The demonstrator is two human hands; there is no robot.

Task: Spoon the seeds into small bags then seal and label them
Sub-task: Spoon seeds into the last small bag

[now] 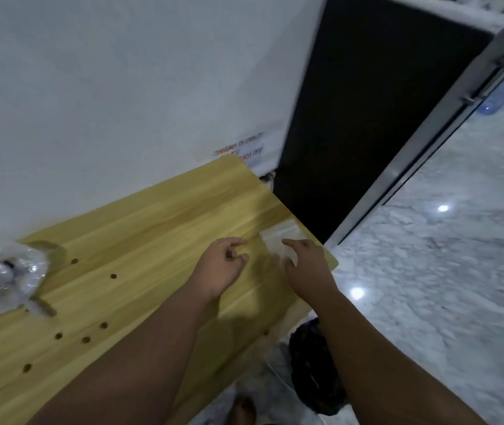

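Yellow wooden table carries clear small bags and a crumpled plastic bag

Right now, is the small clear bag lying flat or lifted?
Flat: the small bag lies on the table, with the right hand reaching over its near end.

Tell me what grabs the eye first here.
The left hand and right hand reach over the yellow table towards its far right corner, where the right forefinger touches a clear bag. At the table's left edge lies a crumpled plastic wrap with something dark inside.
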